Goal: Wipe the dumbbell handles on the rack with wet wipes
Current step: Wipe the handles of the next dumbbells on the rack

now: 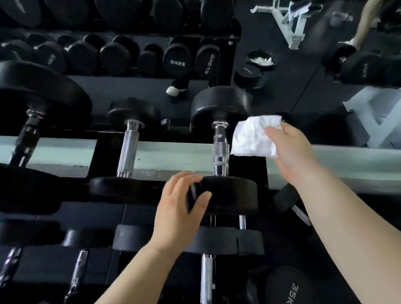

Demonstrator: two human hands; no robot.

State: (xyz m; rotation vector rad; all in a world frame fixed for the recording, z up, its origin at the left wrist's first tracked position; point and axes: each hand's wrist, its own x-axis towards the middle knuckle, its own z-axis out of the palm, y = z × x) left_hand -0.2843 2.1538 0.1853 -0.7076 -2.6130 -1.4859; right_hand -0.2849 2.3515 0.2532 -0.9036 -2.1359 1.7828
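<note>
While beside wipe (253, 136) — handle (220, 148) front-to-back

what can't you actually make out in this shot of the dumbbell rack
1. Head view: the right hand holds the wet wipe, which hides its fingers.
2. The left hand grips the near dumbbell head, covering any weight mark there.
3. The far-left dumbbell handle is blurred; its surface is unreadable.
4. The bin is too small to identify its white contents.

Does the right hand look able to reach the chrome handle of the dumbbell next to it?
Probably yes. The right hand holds the wet wipe just beside the dumbbell handle with nothing between them, and the left hand grips the near head, leaving the handle bare.
</note>
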